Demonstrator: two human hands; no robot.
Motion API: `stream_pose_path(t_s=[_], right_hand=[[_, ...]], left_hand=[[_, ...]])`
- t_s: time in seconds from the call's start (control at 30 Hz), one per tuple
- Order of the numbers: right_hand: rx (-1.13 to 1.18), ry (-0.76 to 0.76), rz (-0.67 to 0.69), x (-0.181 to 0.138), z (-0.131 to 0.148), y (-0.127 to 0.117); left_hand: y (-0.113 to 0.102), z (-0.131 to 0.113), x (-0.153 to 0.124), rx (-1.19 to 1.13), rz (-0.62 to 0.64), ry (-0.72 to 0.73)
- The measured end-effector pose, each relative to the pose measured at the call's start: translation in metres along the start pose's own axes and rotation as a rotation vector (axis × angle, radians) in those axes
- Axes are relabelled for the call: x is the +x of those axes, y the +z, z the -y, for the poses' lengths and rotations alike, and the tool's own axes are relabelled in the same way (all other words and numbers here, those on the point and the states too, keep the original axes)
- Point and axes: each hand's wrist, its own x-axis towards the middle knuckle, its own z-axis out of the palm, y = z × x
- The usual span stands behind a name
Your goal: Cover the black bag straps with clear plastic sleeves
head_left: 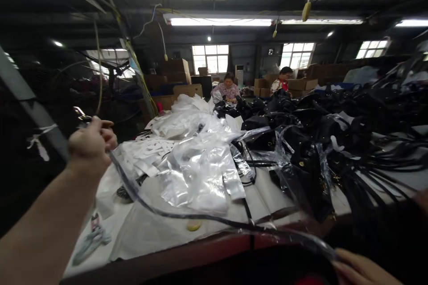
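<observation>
A long black strap (187, 214), partly wrapped in clear plastic, sags across the front of the table between my two hands. My left hand (92, 140), raised at the left, is closed around one end. A shiny metal clasp (80, 113) sticks out above that fist. At the lower right, my right hand (359, 267) pinches the plastic-covered other part of the strap; its fingers are partly cut off by the frame edge. Beneath the strap lies a heap of clear plastic bags (200, 169) on the white-covered table (147, 231).
Black bags (307, 164) with straps pile up on the right. Pliers-like cutters (92, 238) and a yellow round object (193, 225) lie near the front edge. Two people (227, 89) sit across the table. A metal post (36, 107) stands at left; a switch (306, 11) hangs overhead.
</observation>
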Motion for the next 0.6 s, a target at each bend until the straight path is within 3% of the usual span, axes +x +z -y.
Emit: stream_pose_path(t_s=[0.1, 0.17, 0.23, 0.33, 0.4, 0.47, 0.53, 0.6], right_hand=[[0.092, 0.021, -0.142, 0.016, 0.027, -0.003], [0.226, -0.042, -0.094, 0.026, 0.061, 0.001], [0.326, -0.096, 0.05, 0.032, 0.096, 0.016], [0.299, -0.167, 0.26, 0.036, 0.125, 0.053], [0.25, -0.168, 0.313, 0.037, 0.125, 0.075], [0.231, -0.126, 0.322, 0.039, 0.117, 0.08], [0.221, -0.061, 0.288, 0.047, 0.108, 0.059], [0.197, 0.022, 0.164, 0.061, 0.106, 0.014]], left_hand=[[0.03, 0.019, -0.074, -0.152, 0.377, -0.155], [0.048, 0.029, -0.135, -0.2, 0.69, -0.233], [0.063, 0.037, -0.194, -0.141, 0.912, -0.146], [0.083, 0.051, -0.255, -0.066, 1.21, 0.226], [0.091, 0.063, -0.272, -0.019, 1.355, 0.417], [0.09, 0.076, -0.273, 0.067, 1.415, 0.443], [0.082, 0.088, -0.266, 0.161, 1.385, 0.342], [0.069, 0.1, -0.259, 0.232, 1.299, 0.214]])
